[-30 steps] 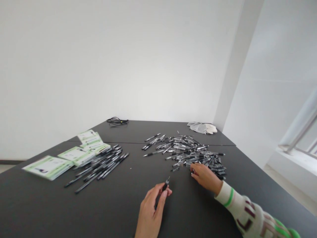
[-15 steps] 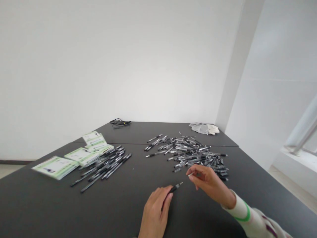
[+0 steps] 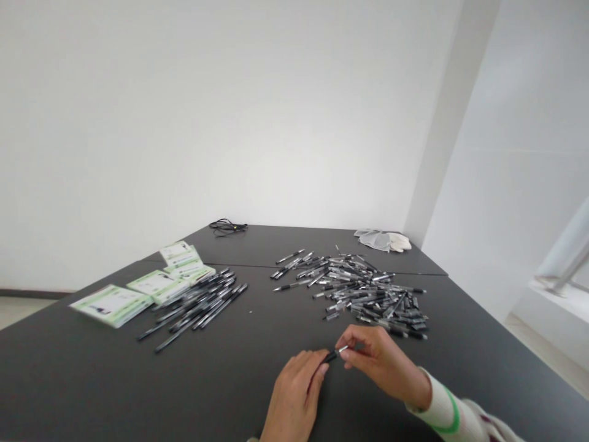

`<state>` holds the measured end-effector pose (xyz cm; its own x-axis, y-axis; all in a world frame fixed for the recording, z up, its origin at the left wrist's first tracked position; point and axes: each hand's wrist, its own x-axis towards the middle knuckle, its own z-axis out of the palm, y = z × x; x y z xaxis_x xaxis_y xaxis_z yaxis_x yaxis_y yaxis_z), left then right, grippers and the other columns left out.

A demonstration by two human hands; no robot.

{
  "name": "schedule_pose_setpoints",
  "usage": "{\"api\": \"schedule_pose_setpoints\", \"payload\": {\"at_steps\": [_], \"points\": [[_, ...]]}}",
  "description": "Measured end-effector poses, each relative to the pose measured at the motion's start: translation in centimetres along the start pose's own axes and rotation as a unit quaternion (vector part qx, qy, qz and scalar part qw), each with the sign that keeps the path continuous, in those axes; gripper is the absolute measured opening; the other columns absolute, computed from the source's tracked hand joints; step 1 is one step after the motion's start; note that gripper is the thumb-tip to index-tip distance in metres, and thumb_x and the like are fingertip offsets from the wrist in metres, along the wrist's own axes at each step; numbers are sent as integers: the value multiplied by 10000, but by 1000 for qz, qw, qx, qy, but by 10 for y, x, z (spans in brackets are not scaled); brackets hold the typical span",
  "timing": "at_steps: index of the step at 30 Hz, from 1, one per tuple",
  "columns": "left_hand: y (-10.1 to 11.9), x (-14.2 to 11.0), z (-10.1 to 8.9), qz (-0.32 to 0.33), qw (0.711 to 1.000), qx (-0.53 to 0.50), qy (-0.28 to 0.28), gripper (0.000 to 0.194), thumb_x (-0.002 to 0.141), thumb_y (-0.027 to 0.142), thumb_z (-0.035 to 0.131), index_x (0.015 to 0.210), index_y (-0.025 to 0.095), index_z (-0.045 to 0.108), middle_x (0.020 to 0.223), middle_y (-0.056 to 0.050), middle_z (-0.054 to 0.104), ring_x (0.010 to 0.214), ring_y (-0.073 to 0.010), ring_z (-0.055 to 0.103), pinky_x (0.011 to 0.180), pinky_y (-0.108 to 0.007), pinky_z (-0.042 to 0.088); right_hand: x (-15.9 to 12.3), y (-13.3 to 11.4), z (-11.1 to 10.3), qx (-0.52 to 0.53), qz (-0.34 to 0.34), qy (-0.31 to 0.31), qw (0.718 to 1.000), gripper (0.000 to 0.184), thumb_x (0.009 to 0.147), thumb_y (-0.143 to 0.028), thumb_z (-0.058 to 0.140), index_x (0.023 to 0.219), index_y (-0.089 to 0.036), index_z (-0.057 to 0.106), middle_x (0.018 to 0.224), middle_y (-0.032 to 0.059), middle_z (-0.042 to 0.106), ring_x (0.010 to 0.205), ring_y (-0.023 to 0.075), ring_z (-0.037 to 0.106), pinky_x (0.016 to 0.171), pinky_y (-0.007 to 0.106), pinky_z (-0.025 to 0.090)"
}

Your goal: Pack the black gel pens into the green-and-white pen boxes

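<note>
My left hand (image 3: 294,390) rests low over the table with its fingers closed around a black-gripped pen (image 3: 330,356), whose front end points to the right. Thumb and fingertips of my right hand (image 3: 377,359) pinch a small silvery-white tip piece (image 3: 343,349) at that front end. Whether the piece is seated on the pen I cannot tell. Just beyond my right hand lies a loose heap of clear and black pen parts (image 3: 350,282). A bundle of pens (image 3: 197,304) lies farther off to the left.
Green-and-white cards or packets (image 3: 115,305) lie at the left, partly beneath the pens. At the far edge of the dark table (image 3: 221,393) are a coiled black cable (image 3: 227,227) and white gloves (image 3: 381,240). A wall stands behind.
My right hand has moved left and nearer, bringing the small tip piece to the front end of the pen. My left hand keeps its hold. The view has shifted slightly.
</note>
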<state>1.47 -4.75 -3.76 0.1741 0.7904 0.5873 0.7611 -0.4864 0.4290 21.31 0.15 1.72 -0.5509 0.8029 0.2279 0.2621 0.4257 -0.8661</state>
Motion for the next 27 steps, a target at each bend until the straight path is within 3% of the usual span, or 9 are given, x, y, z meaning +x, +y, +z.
{"api": "schedule_pose_setpoints", "payload": {"at_steps": [3,5,8,12,18,23,27], "points": [[1,0,0,-13,1000,-13,-14,257,956,302,469,1144,254,639,1089,-28,734,1014,-214,683,914,-445,561,4,0,4,-65,2,7,998,110,905,-263,569,856,-172,607,704,2,632,625,131,597,577,220,427],[1,1,-1,-17,1000,-16,-19,251,955,292,472,1131,252,646,1079,-27,735,1000,-208,685,913,-431,561,5,0,6,-150,-16,13,988,240,935,-294,527,723,-183,538,602,-25,565,552,114,520,542,228,355],[1,2,-1,-25,999,-24,-27,252,959,284,465,1119,244,655,1066,-32,737,982,-193,688,905,-387,563,5,-4,8,-230,-54,11,972,305,981,-308,440,700,-193,472,612,-27,521,562,116,478,562,251,313],[3,4,-3,-38,998,-37,-39,268,967,286,454,1144,239,650,1068,-34,734,977,-161,687,881,-305,565,4,-10,9,-203,-53,-9,978,133,993,-253,398,895,-205,473,683,-26,556,601,124,520,587,237,329],[4,2,-4,-39,997,-61,-41,291,968,303,447,1165,225,646,1072,-63,729,979,-178,685,880,-324,563,6,-11,13,-287,-39,23,957,333,998,-376,396,709,-213,430,609,-18,507,574,149,500,561,277,257],[1,1,-1,-42,997,-61,-21,261,959,309,469,1124,247,660,1079,-37,736,1000,-172,687,897,-309,560,2,-16,11,-227,-46,-8,973,130,992,-284,407,908,-210,472,695,-26,564,615,129,521,597,241,308],[4,2,-1,-27,999,-45,-7,252,955,312,475,1099,244,670,1048,-35,744,974,-180,695,880,-322,572,4,-16,8,-299,-38,3,954,373,1006,-366,374,671,-210,423,585,-27,480,550,135,463,562,286,234]]}}
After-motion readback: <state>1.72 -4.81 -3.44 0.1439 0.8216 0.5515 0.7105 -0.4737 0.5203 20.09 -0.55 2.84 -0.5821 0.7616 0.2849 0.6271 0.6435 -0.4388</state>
